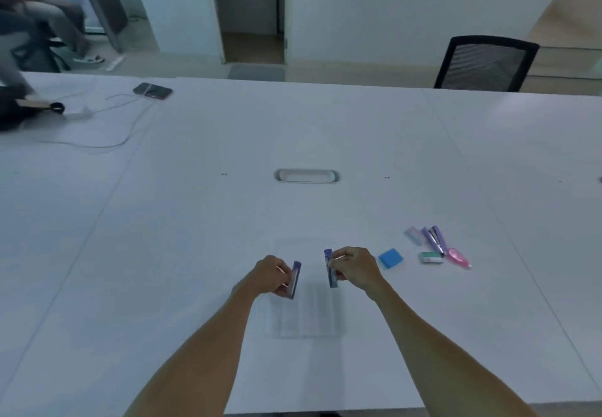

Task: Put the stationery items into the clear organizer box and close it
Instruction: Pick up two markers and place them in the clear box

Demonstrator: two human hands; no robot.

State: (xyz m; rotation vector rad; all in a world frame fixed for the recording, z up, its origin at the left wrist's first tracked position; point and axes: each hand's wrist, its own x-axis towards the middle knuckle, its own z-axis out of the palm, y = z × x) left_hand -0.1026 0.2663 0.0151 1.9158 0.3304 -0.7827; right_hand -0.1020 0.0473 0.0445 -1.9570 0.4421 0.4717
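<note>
The clear organizer box (304, 319) lies open on the white table in front of me, its lid (301, 245) folded back flat behind it. My left hand (272, 275) grips a slim purple lead case (294, 279) above the box's left side. My right hand (353, 266) grips a second purple lead case (330, 268) above the box's right side. To the right lie a blue eraser (391, 258), a small green-and-white box (430, 257), a purple stapler (435, 239), a pale pink-and-blue case (413, 235) and a pink correction tape (457, 257).
A cable port (307, 176) is set in the middle of the table. At the far left lie a phone (153, 90), white cables (117, 123) and a dark bag (19, 113). A black chair (485, 63) stands behind the table; a seated person (39, 22) is at the back left.
</note>
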